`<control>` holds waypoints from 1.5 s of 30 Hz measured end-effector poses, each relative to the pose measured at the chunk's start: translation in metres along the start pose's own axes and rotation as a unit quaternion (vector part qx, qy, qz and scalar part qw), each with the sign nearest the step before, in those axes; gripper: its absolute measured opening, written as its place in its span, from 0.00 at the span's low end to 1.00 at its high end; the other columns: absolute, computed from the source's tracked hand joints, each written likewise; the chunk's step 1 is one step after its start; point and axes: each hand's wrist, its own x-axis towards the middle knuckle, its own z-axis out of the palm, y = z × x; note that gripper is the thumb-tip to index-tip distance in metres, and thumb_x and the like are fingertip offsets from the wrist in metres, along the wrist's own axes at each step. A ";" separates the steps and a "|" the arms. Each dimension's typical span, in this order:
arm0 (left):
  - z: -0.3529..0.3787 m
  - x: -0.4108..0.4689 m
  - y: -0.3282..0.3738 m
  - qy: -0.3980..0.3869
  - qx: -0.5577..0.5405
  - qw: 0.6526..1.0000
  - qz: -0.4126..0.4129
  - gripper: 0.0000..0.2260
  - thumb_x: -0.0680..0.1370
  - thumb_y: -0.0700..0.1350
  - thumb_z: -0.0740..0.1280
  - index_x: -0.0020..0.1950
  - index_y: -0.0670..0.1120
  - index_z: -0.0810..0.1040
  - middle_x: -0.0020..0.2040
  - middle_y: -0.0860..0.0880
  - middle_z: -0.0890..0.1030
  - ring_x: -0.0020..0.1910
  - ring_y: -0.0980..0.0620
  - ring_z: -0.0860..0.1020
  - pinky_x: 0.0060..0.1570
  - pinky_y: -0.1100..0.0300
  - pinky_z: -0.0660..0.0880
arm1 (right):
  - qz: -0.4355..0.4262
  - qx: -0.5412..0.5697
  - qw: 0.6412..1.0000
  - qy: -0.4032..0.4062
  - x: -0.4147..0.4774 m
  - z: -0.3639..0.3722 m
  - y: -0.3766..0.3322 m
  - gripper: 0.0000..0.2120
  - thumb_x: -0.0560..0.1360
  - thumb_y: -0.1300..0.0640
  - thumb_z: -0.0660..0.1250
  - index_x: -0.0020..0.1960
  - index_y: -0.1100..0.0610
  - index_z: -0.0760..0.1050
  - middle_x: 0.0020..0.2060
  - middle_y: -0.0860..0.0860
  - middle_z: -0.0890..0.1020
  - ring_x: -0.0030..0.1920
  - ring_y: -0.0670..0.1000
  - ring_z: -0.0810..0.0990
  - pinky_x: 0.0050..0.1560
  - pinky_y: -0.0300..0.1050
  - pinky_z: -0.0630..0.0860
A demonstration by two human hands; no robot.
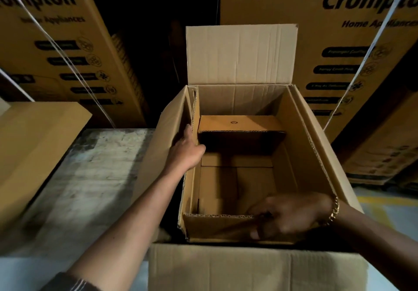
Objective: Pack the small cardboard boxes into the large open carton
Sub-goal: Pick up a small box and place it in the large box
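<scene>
A large open carton (316, 146) stands in the middle of the head view, its four flaps up or folded out. A smaller open cardboard box (282, 166) sits inside it; a small flap (239, 123) folds inward at its far end. My left hand (185, 150) rests on the left side, its fingers hooked over the left wall of the inner box. My right hand (285, 216), with a gold bracelet, grips the near wall (214, 225) of the inner box, thumb outside and fingers inside. The box's inside looks bare and partly in shadow.
Tall printed appliance cartons (339, 42) stand behind and to the right, another (56, 42) at the back left. A plain brown carton (34, 146) sits at the left. Grey concrete floor (90, 177) lies between it and the open carton.
</scene>
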 end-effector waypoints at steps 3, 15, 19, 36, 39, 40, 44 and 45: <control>0.001 -0.010 -0.002 -0.004 -0.009 1.000 -0.003 0.36 0.76 0.57 0.59 0.80 0.61 0.44 0.76 0.44 0.68 0.66 0.38 0.74 0.57 0.48 0.72 | 0.006 0.039 0.999 -0.004 -0.009 0.009 -0.002 0.21 0.79 0.34 0.59 0.66 0.43 0.75 0.56 0.42 0.82 0.54 0.44 0.80 0.58 0.48 0.77; 0.018 -0.042 -0.011 0.002 -0.024 1.000 -0.020 0.33 0.80 0.51 0.61 0.81 0.58 0.47 0.78 0.44 0.65 0.70 0.40 0.71 0.54 0.50 0.67 | -0.012 0.040 0.998 0.038 -0.021 0.037 -0.003 0.21 0.81 0.38 0.58 0.70 0.45 0.75 0.63 0.40 0.80 0.61 0.41 0.78 0.65 0.50 0.74; 0.016 -0.045 -0.011 -0.004 -0.036 0.999 -0.020 0.33 0.80 0.50 0.60 0.81 0.58 0.48 0.79 0.45 0.63 0.72 0.40 0.69 0.62 0.47 0.68 | -0.011 0.039 0.997 0.064 -0.023 0.033 0.000 0.21 0.81 0.37 0.57 0.69 0.45 0.75 0.60 0.42 0.82 0.58 0.42 0.79 0.62 0.49 0.75; -0.010 0.015 0.013 -0.013 -0.033 0.999 0.005 0.36 0.79 0.58 0.65 0.82 0.55 0.50 0.80 0.45 0.62 0.75 0.40 0.65 0.70 0.45 0.65 | 0.151 -0.158 0.933 0.286 0.081 -0.104 0.061 0.26 0.77 0.39 0.65 0.70 0.50 0.70 0.59 0.53 0.80 0.58 0.56 0.80 0.54 0.50 0.77; -0.015 0.037 0.025 -0.003 -0.035 0.999 0.013 0.35 0.79 0.57 0.65 0.82 0.54 0.51 0.80 0.45 0.62 0.75 0.41 0.64 0.70 0.46 0.64 | 0.221 -0.224 0.898 0.309 0.118 -0.136 0.081 0.30 0.75 0.40 0.68 0.73 0.49 0.66 0.66 0.54 0.76 0.64 0.59 0.76 0.57 0.55 0.75; -0.016 0.043 0.027 0.002 -0.032 0.999 0.013 0.35 0.79 0.57 0.64 0.82 0.53 0.51 0.80 0.45 0.62 0.75 0.41 0.64 0.70 0.46 0.64 | 0.237 -0.242 0.892 0.300 0.127 -0.143 0.087 0.31 0.74 0.41 0.69 0.73 0.49 0.66 0.67 0.55 0.75 0.65 0.60 0.75 0.60 0.57 0.74; -0.015 0.056 0.025 -0.016 -0.011 1.000 0.012 0.30 0.81 0.54 0.61 0.81 0.54 0.54 0.78 0.44 0.65 0.72 0.39 0.68 0.66 0.46 0.67 | 0.262 -0.312 0.874 0.264 0.141 -0.166 0.108 0.24 0.71 0.43 0.69 0.65 0.48 0.74 0.62 0.53 0.78 0.64 0.57 0.77 0.62 0.56 0.71; -0.014 0.058 0.021 -0.022 -0.004 1.000 0.017 0.27 0.81 0.53 0.60 0.79 0.53 0.58 0.76 0.43 0.69 0.69 0.39 0.71 0.61 0.47 0.69 | 0.260 -0.320 0.867 0.279 0.140 -0.174 0.111 0.20 0.70 0.43 0.68 0.60 0.47 0.77 0.58 0.53 0.81 0.60 0.57 0.79 0.61 0.55 0.71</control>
